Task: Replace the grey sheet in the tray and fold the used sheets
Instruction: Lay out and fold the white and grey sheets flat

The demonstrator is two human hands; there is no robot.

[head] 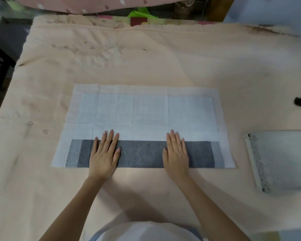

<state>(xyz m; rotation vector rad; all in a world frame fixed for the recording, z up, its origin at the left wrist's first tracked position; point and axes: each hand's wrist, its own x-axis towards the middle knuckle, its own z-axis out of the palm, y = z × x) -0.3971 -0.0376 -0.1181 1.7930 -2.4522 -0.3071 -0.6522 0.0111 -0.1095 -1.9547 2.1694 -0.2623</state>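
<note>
Sheet [146, 110], near edge folded: left hand [104, 153], right hand [176, 153] flat, gripping nothing; uneven pressure risks a skewed crease.

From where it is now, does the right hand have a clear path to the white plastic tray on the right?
Probably yes. The right hand lies flat on the folded grey sheet, and only bare peach bedcover lies between it and the white plastic tray.

The person wore a white top with pale blue edging; both forearms were bare, fingernails long and glossy.
</note>
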